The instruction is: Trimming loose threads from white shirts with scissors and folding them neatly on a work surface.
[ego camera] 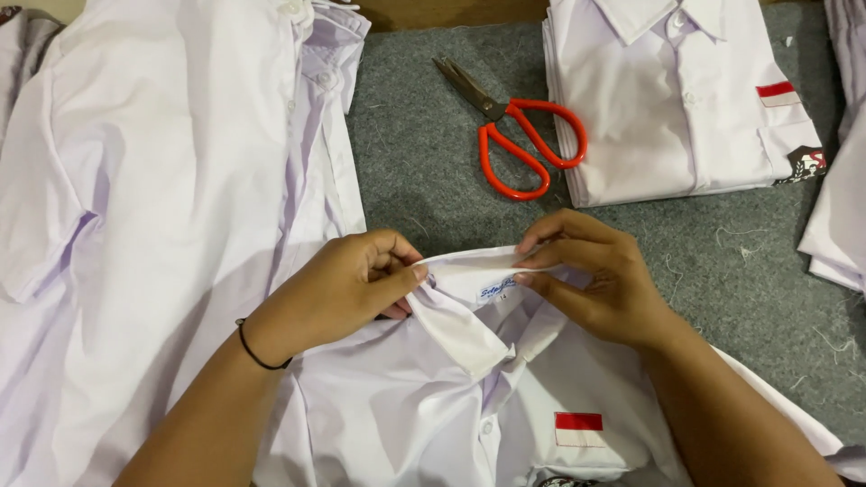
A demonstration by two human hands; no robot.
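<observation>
Pinched the white shirt's [433, 406] collar [469, 275] with left hand [347, 289] and right hand [586, 280], at the grey mat's [722, 261] near edge. Could have slipped crooked from uneven pulling. Red scissors [519, 135] and folded shirts [677, 99] sat toward the far edge.

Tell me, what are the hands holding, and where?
Both hands, left and right, pinch the collar of a white shirt.

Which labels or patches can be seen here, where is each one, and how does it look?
Neck label: inside the collar between both hands, small, white.
Flag patch: chest of the near shirt, rectangle, red over white.
Second flag patch: folded shirt at top right, same colours.
Dark badge: below it, black with red.
</observation>
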